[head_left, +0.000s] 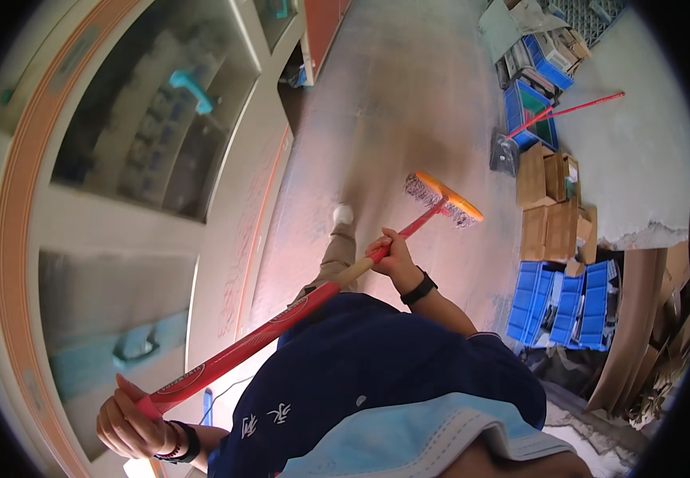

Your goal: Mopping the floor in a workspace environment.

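A mop [257, 338] with a long red handle slants across my body. Its orange head [450, 197], fringed with greyish-purple strands, is at the far end, over or on the floor. My left hand [131, 424], low at the left, is closed round the handle's near end. Farther up, my right hand [392, 255] grips the handle where a tan section meets the red. I cannot tell whether the head touches the floor.
At left stands a cabinet [241, 207] with glass doors and teal handles. Along the right lie a long-handled dustpan [504, 153], cardboard boxes [548, 231], blue bins [564, 303] and leaning brown sheets [635, 319]. The floor [377, 103] runs between. My shoe [343, 213] shows near the mop.
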`<state>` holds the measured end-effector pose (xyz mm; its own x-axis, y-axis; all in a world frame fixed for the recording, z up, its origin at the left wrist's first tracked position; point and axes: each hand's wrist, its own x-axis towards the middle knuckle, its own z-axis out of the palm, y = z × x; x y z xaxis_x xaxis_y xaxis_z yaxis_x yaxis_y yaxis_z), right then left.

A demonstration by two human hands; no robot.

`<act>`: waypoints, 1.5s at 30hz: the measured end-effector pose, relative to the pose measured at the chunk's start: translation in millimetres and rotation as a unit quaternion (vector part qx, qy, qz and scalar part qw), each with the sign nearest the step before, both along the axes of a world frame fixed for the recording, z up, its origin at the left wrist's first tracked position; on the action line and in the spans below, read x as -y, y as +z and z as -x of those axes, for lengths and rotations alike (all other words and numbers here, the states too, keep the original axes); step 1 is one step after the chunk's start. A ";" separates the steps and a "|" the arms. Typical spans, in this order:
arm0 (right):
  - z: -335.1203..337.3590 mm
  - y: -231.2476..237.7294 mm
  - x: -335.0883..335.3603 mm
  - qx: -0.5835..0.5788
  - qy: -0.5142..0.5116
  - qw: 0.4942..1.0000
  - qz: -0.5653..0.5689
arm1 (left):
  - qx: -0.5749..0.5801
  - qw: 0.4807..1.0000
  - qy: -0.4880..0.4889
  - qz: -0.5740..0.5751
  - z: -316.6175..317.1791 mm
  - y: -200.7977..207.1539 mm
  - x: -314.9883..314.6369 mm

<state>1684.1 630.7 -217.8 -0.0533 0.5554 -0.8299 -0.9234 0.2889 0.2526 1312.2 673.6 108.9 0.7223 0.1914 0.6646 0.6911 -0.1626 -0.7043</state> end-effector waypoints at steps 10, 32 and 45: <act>-268.2 -20.1 -130.2 0.045 -0.071 0.996 -0.007 | 0.042 0.994 -0.100 0.000 -301.3 0.4 -224.9; -849.1 -38.3 -469.8 -0.053 -0.087 0.995 0.011 | 0.014 0.981 -0.190 0.023 -924.7 10.8 -637.5; -1204.3 -33.4 -771.7 0.056 -0.077 0.995 -0.010 | 0.046 0.984 -0.168 -0.041 -1255.0 12.6 -915.7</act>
